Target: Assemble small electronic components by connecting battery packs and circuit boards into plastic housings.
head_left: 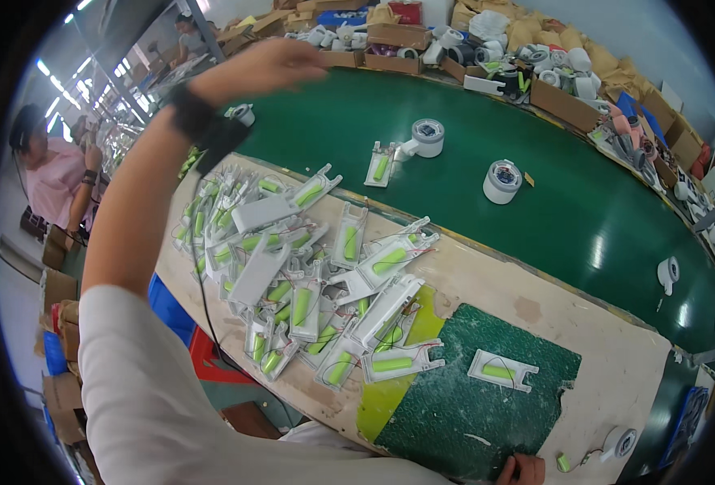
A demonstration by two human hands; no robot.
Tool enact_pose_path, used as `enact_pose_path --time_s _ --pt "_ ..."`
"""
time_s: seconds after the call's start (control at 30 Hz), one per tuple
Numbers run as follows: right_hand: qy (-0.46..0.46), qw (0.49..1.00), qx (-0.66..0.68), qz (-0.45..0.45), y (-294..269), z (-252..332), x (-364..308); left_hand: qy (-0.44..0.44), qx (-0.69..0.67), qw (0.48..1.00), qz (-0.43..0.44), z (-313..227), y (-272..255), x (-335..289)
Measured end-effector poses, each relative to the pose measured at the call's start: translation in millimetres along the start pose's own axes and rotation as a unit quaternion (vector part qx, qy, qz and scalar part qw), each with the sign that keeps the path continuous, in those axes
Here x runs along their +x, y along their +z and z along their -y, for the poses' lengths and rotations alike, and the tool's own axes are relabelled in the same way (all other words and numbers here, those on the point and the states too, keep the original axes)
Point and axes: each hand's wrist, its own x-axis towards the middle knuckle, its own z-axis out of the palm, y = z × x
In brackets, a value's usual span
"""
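Note:
My left hand [264, 69] is raised at the upper left, above the green conveyor belt [341, 109]. Its fingers reach out to the right, slightly blurred, with nothing visible in them. On that wrist is a black band [194, 111] with a cable hanging from it. At the bottom edge my right hand [523, 469] rests with curled fingers by the green mat [479, 420]; whatever they hold, if anything, is hidden. A white plastic housing with a green battery cell [503, 370] lies alone on the mat. Right of that hand sits a round white part [619, 441], wired to a loose green cell [564, 462].
Many similar housings are piled on the wooden table [600, 331] at left. Round white units [503, 181] stand along the belt, one [427, 137] beside a housing [380, 166]. Cardboard boxes [566, 105] of parts line the far side. Another person [54, 174] is at left.

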Motion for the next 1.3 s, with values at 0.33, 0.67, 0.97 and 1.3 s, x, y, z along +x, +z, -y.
enact_pose_path --time_s 0.33,0.67,0.97,1.3 --pt "-0.017 0.999 -0.02 -0.02 5.6 0.4 2.4 -0.068 0.143 0.924 0.349 53.2 130.3 91.6" --pt "0.004 1.0 -0.018 0.012 5.6 2.7 3.5 -0.283 -0.046 0.93 0.23 62.8 157.5 90.6" --pt "0.017 0.999 -0.04 0.012 5.0 6.3 3.9 -0.245 -0.223 0.934 0.135 84.7 175.9 92.4" --pt "-0.051 0.998 -0.04 -0.023 4.7 2.0 6.6 -0.227 -0.342 0.91 0.065 64.1 150.6 91.5"
